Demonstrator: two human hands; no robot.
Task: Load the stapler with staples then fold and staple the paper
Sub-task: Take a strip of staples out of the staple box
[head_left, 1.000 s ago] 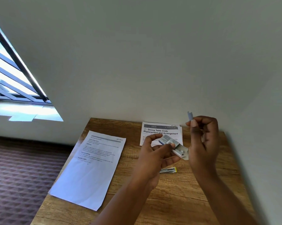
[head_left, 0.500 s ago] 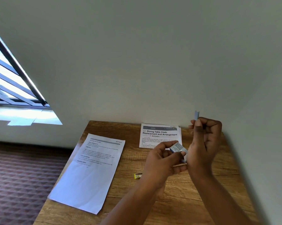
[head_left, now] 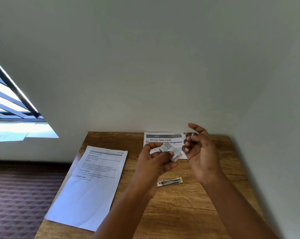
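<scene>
Though gripped, staple box point(head_left: 170, 151) ajar.

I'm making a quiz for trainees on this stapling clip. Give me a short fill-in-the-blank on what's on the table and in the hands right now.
1. The small staple box is held in the ____ hand.
2. The stapler lies on the ____, untouched by either hand.
3. The large paper sheet hangs over the table's ____ edge.
4. The far sheet is headed "Dining Table ____".

Missing words: left; table; left; Cloth
</scene>
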